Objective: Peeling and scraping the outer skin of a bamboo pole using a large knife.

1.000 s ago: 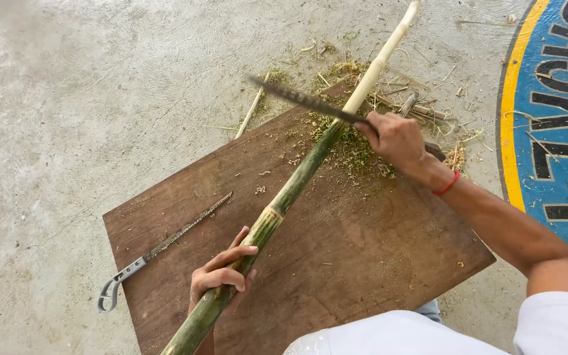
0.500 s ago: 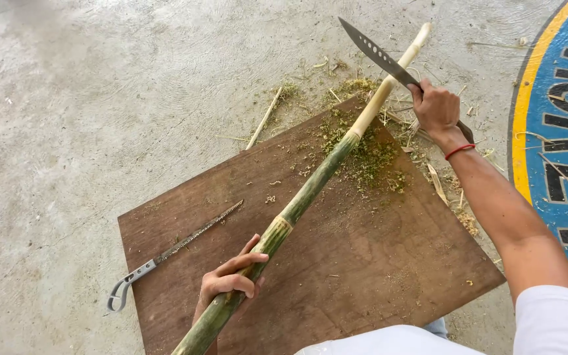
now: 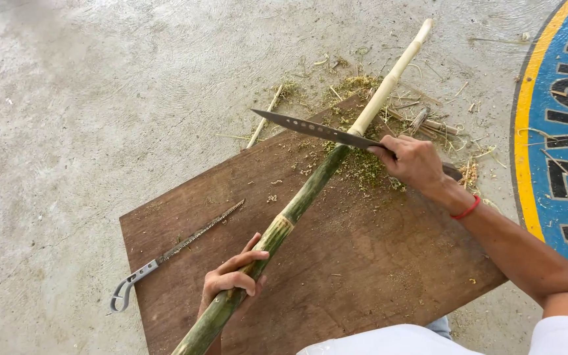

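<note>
A long bamboo pole (image 3: 310, 190) lies diagonally over a brown wooden board (image 3: 376, 263) on the ground. Its near part is green and its far end is pale and stripped. My left hand (image 3: 231, 279) grips the green part near the board's front. My right hand (image 3: 415, 161), with a red band at the wrist, holds a long knife (image 3: 317, 129) with holes along the blade. The blade rests across the pole where green meets pale. Green shavings (image 3: 363, 167) lie around that spot.
A thin saw blade with a metal loop handle (image 3: 172, 253) lies at the board's left edge. Split bamboo strips (image 3: 428, 121) and scraps lie beyond the board. The concrete floor carries a blue and yellow painted marking (image 3: 560, 131) at right.
The knife was raised off the pole half a second ago and has come back down across it. My left hand has kept its grip on the green part.
</note>
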